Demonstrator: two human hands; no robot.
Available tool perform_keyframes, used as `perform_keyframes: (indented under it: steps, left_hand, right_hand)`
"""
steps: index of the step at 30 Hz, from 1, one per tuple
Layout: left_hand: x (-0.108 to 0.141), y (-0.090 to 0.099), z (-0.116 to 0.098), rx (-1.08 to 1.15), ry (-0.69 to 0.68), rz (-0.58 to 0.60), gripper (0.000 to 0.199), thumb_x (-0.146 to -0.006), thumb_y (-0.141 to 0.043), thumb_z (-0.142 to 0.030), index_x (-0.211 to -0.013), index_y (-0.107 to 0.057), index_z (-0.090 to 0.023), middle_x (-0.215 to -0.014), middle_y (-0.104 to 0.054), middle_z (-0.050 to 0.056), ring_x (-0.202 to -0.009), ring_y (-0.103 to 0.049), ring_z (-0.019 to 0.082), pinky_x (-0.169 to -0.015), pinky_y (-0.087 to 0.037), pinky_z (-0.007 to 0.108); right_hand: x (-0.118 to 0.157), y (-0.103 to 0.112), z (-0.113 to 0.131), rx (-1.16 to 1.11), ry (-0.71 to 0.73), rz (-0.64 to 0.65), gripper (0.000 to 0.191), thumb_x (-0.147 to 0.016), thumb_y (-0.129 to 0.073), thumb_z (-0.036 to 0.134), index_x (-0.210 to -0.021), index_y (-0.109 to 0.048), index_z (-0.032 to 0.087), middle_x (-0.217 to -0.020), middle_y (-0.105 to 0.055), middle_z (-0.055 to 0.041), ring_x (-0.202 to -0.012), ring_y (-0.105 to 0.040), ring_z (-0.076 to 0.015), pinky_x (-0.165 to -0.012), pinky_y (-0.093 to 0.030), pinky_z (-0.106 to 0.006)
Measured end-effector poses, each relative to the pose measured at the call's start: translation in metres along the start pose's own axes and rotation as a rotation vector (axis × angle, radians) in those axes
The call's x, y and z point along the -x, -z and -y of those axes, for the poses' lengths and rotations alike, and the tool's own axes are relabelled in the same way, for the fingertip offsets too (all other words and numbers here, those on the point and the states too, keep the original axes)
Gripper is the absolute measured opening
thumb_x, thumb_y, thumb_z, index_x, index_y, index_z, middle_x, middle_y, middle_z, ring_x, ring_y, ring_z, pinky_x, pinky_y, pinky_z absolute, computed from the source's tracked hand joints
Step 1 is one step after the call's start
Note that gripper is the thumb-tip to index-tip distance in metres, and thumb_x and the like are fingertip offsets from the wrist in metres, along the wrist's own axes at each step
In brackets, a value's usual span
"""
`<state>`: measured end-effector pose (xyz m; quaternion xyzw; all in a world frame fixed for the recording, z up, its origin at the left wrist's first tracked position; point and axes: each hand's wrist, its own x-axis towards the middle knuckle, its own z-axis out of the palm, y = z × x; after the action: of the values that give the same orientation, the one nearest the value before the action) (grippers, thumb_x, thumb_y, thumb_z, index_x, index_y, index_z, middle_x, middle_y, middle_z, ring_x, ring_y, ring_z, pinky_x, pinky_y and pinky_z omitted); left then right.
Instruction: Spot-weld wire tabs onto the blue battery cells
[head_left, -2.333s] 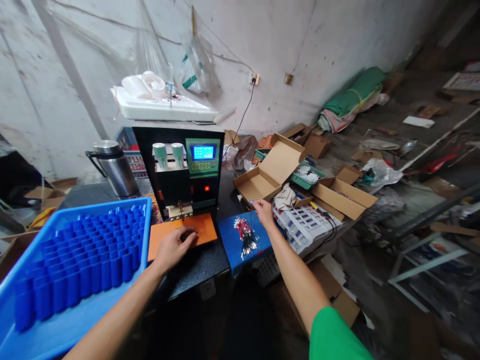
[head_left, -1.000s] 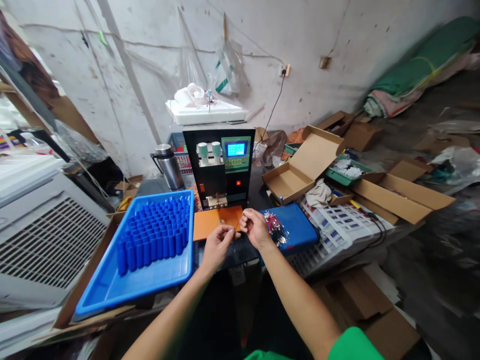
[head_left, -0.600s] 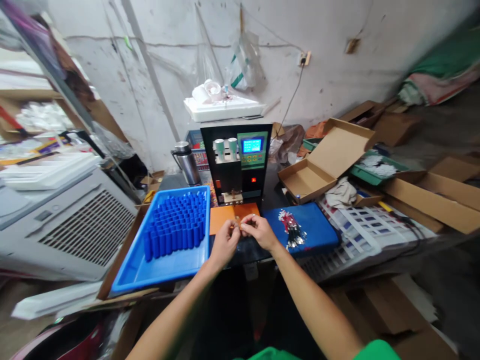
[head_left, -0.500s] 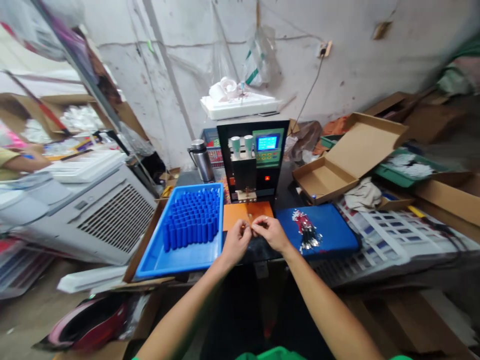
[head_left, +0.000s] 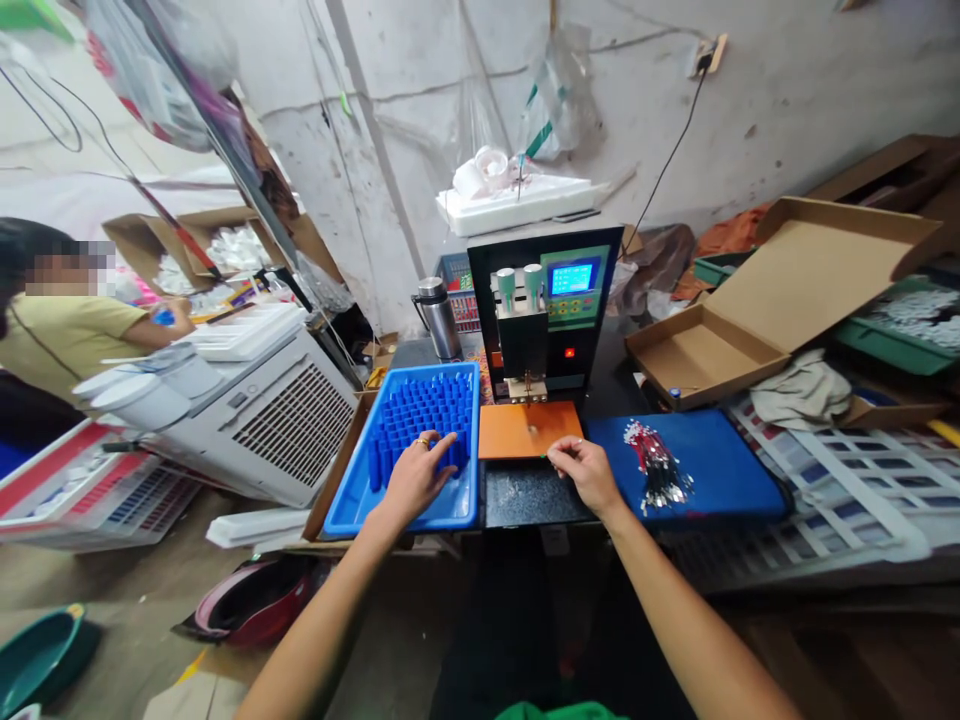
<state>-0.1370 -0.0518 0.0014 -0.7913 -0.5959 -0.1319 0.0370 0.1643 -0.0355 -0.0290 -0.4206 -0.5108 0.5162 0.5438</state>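
My left hand [head_left: 417, 480] reaches over the near side of a blue tray [head_left: 345, 515], its thumb and forefinger apart beside the upright blue cylinders [head_left: 420, 425] packed there. A ring shows on one finger. My right hand [head_left: 589, 472] is closed in a pinch at the near right corner of an orange board [head_left: 510, 430]. Whatever lies between those fingertips is too small to name. Behind the board stands a black machine [head_left: 600, 270] with a lit blue screen and a head with two grey-green cylinders above the orange surface.
A bundle of red and black wires [head_left: 656, 465] lies on a blue mat [head_left: 724, 460] at the right. An open cardboard box [head_left: 705, 355] stands behind it. A steel flask [head_left: 439, 320] is left of the machine. Another person [head_left: 82, 325] sits at the far left beside a grey cooler [head_left: 285, 410].
My left hand has left my right hand and moved left to the blue cylinders. My right hand stays near the orange board. The view has turned left, bringing the other person further in.
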Motion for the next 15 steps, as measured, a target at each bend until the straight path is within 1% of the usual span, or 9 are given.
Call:
perform_keyframes:
  steps: [4, 6, 8, 12, 13, 15]
  left_hand:
    - [0.0012, -0.0093, -0.0043, -0.07, -0.019, 0.05, 0.063, -0.08, -0.068, -0.023, -0.14, -0.048, -0.026, -0.132, -0.052, 0.015, -0.104, -0.061, 0.029, -0.089, -0.049, 0.042]
    - [-0.0003, -0.0098, -0.0053, -0.063, -0.033, 0.048, 0.067, -0.077, -0.071, -0.021, -0.139, -0.048, -0.026, -0.132, -0.053, 0.015, -0.105, -0.059, 0.031, -0.09, -0.048, 0.043]
    - [-0.0026, -0.0089, -0.0048, -0.056, -0.038, 0.044, 0.066, -0.074, -0.072, -0.019, -0.137, -0.05, -0.026, -0.13, -0.054, 0.014, -0.107, -0.058, 0.032, -0.09, -0.046, 0.044]
    - [-0.0064, -0.0085, -0.0048, -0.065, -0.044, 0.056, 0.056, -0.074, -0.071, -0.017, -0.127, -0.055, -0.023, -0.131, -0.055, 0.015, -0.11, -0.055, 0.033, -0.089, -0.045, 0.045]
    - [-0.0064, -0.0089, -0.0053, -0.049, -0.054, 0.061, 0.051, -0.074, -0.069, -0.016, -0.123, -0.057, -0.022, -0.129, -0.057, 0.015, -0.108, -0.055, 0.032, -0.088, -0.045, 0.045]
    - [-0.0047, -0.0089, -0.0064, 0.028, -0.075, 0.077, 0.034, -0.078, -0.065, -0.016, -0.112, -0.06, -0.021, -0.113, -0.065, 0.012, -0.1, -0.058, 0.029, -0.084, -0.045, 0.042]
  right_hand:
    - [0.0012, -0.0025, -0.0032, 0.009, 0.0, 0.003, 0.019, -0.07, -0.071, 0.037, -0.067, -0.065, 0.019, -0.056, -0.056, 0.001, -0.05, -0.048, -0.0136, -0.051, -0.038, -0.027]
    - [0.0014, -0.0015, -0.0037, 0.015, 0.005, 0.002, 0.019, -0.07, -0.071, 0.037, -0.066, -0.065, 0.019, -0.056, -0.056, 0.0009, -0.05, -0.048, -0.0136, -0.051, -0.038, -0.027]
    - [0.0013, 0.0, -0.0038, 0.016, 0.005, 0.001, 0.02, -0.07, -0.071, 0.038, -0.066, -0.065, 0.019, -0.056, -0.056, 0.0007, -0.049, -0.048, -0.0138, -0.05, -0.038, -0.027]
    - [0.0012, 0.0013, -0.0044, 0.001, -0.002, -0.011, 0.02, -0.069, -0.072, 0.038, -0.066, -0.066, 0.019, -0.056, -0.056, 0.0007, -0.049, -0.048, -0.0137, -0.05, -0.038, -0.027]
    - [0.0013, 0.0013, -0.0046, -0.002, -0.002, -0.015, 0.02, -0.069, -0.072, 0.037, -0.066, -0.066, 0.019, -0.056, -0.056, 0.0008, -0.049, -0.048, -0.0136, -0.05, -0.038, -0.027]
    - [0.0012, 0.0015, -0.0048, -0.009, -0.003, -0.021, 0.019, -0.07, -0.071, 0.036, -0.066, -0.066, 0.019, -0.055, -0.056, 0.0012, -0.049, -0.048, -0.0134, -0.05, -0.037, -0.027]
